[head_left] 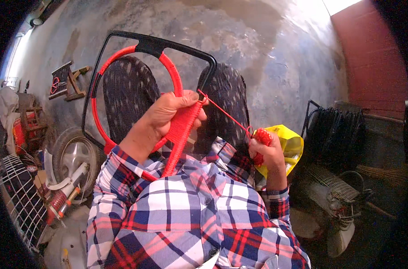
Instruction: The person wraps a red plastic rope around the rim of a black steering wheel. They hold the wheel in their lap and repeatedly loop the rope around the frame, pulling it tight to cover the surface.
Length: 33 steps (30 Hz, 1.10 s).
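Over knees (230,85) | left hand (169,111) closed on red-wrapped frame (185,124) | right hand (271,151) grips cord bundle (262,136) | wrapping (apparently); next turn likely needs tension

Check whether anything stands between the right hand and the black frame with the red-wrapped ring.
Nothing visible does. A thin, taut red cord runs straight from the right hand to the black, red-wrapped frame, with dark patterned trousers behind it; the yellow bag lies beside the right hand, outside that gap.
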Each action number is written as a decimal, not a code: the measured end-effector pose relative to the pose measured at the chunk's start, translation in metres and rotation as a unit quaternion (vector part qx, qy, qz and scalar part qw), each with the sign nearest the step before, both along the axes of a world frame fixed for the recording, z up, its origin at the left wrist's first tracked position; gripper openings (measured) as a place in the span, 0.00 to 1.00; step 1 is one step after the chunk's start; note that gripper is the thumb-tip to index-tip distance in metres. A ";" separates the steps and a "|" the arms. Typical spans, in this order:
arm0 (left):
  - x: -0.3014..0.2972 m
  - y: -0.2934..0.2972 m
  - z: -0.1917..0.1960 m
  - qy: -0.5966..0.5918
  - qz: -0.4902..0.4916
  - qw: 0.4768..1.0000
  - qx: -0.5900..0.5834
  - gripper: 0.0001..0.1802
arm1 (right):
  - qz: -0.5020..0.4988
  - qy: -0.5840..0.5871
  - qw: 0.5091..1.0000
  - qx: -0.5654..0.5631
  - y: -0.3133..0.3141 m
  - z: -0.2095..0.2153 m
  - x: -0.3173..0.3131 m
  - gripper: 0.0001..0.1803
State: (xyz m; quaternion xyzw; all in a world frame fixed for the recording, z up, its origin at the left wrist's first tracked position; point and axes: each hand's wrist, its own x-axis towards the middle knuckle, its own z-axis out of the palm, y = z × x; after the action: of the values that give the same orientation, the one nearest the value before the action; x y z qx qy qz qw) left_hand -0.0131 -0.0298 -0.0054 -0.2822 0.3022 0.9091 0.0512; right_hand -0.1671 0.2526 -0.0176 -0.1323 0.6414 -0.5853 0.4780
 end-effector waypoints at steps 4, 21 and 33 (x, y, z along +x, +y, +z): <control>-0.004 0.003 0.002 -0.010 0.001 1.000 -0.003 0.25 | -0.131 -0.121 0.975 -0.134 0.005 -0.021 -0.001 0.10; -0.010 0.000 -0.005 -0.007 0.028 0.996 0.082 0.07 | -0.209 -0.061 0.973 -0.081 0.004 -0.010 -0.009 0.06; -0.005 0.003 -0.006 0.006 0.034 0.999 0.027 0.06 | -0.182 -0.027 0.982 -0.041 0.009 -0.051 -0.022 0.06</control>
State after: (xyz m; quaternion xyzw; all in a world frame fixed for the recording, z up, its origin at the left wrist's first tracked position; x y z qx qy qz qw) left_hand -0.0186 -0.0269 -0.0119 -0.2851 0.2684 0.9198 0.0263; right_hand -0.1888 0.2619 -0.0686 -0.0166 0.6170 -0.6917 0.3750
